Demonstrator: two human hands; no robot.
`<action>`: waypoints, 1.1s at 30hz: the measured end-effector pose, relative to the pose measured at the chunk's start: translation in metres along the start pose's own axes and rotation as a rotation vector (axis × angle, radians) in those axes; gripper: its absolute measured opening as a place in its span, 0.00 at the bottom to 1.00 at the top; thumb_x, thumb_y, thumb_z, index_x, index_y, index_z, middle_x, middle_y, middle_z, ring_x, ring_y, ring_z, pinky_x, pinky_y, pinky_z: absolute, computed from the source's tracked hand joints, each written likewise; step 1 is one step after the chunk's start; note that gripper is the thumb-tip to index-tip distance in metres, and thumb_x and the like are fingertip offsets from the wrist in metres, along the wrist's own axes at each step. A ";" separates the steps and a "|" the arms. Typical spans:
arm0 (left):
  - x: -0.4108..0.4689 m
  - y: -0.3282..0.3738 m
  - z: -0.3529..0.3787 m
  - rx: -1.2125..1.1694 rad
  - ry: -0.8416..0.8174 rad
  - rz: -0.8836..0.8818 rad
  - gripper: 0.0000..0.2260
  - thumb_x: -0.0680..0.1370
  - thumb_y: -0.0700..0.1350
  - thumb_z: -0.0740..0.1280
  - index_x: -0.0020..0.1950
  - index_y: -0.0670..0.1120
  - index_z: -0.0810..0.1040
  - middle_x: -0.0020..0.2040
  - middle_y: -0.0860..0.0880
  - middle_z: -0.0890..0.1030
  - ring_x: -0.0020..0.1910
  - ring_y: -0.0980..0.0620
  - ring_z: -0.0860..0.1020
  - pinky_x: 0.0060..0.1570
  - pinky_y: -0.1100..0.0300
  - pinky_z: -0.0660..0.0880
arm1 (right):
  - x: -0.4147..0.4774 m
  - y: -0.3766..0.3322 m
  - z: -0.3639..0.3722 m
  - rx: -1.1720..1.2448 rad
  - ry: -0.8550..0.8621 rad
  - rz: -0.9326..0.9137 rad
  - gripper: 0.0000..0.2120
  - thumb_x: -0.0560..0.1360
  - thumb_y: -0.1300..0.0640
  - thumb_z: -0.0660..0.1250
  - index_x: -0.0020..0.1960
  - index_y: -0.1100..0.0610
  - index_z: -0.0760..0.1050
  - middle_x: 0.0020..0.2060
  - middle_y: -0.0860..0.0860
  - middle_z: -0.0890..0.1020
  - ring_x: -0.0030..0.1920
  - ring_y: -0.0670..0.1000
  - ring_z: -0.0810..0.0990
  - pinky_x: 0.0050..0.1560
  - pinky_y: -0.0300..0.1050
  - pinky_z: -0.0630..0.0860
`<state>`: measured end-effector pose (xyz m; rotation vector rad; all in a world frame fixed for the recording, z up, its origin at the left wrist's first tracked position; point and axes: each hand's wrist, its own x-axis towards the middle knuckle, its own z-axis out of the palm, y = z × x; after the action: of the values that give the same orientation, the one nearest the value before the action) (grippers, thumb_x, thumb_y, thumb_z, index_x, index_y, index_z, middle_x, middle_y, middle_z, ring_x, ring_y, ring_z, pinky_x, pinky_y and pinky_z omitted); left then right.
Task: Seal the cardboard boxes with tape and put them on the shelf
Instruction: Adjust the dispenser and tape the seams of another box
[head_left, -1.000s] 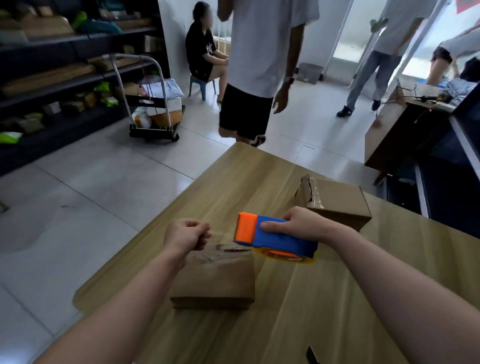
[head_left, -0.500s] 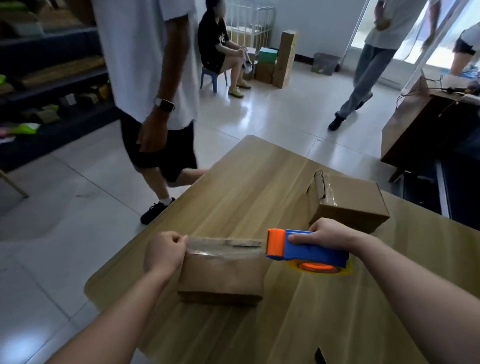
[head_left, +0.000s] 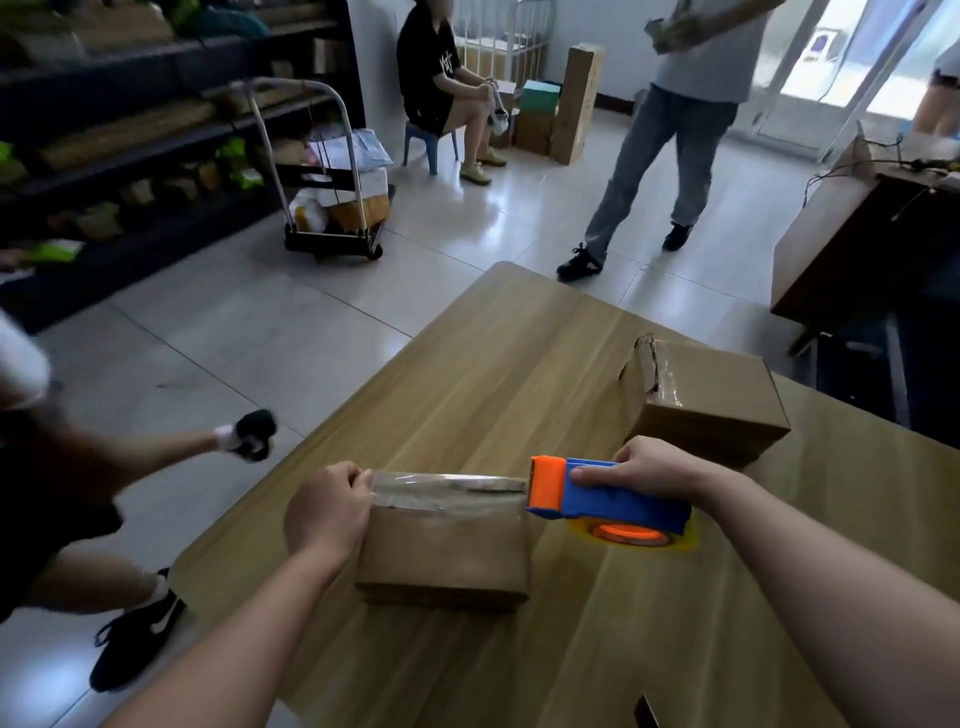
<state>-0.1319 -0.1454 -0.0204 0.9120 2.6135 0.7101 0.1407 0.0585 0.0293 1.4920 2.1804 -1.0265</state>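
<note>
Over flat cardboard box (head_left: 447, 551), glossy tape (head_left: 447, 488)

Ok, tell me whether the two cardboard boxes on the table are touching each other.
Apart. The head view shows a strip of bare table between the near box and the far box, which sits farther back to the right.

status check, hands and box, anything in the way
Left hand pinches tape at box left edge. Right hand grips dispenser, tape stretched across box top. Second box behind, apart.
</note>
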 end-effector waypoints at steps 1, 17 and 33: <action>0.000 0.000 0.000 -0.002 0.007 0.000 0.14 0.80 0.48 0.63 0.34 0.48 0.77 0.29 0.49 0.77 0.28 0.51 0.74 0.27 0.60 0.66 | 0.001 -0.001 0.000 0.000 0.001 0.004 0.38 0.59 0.22 0.67 0.43 0.57 0.81 0.39 0.52 0.83 0.38 0.50 0.80 0.38 0.42 0.72; 0.001 -0.011 0.009 -0.093 0.006 -0.004 0.13 0.80 0.48 0.64 0.35 0.47 0.77 0.30 0.49 0.78 0.30 0.51 0.76 0.27 0.61 0.67 | 0.009 0.001 0.007 0.001 -0.019 0.039 0.36 0.62 0.24 0.66 0.46 0.57 0.81 0.44 0.53 0.84 0.45 0.52 0.83 0.43 0.43 0.76; 0.010 -0.019 0.018 -0.179 -0.085 -0.020 0.14 0.80 0.48 0.64 0.37 0.44 0.79 0.33 0.46 0.80 0.32 0.48 0.76 0.29 0.60 0.67 | 0.014 0.003 0.011 0.027 -0.050 0.034 0.42 0.54 0.21 0.65 0.46 0.57 0.81 0.44 0.53 0.84 0.45 0.53 0.84 0.44 0.44 0.77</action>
<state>-0.1416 -0.1454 -0.0462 0.8427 2.4356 0.8640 0.1365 0.0607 0.0122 1.4934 2.1084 -1.0742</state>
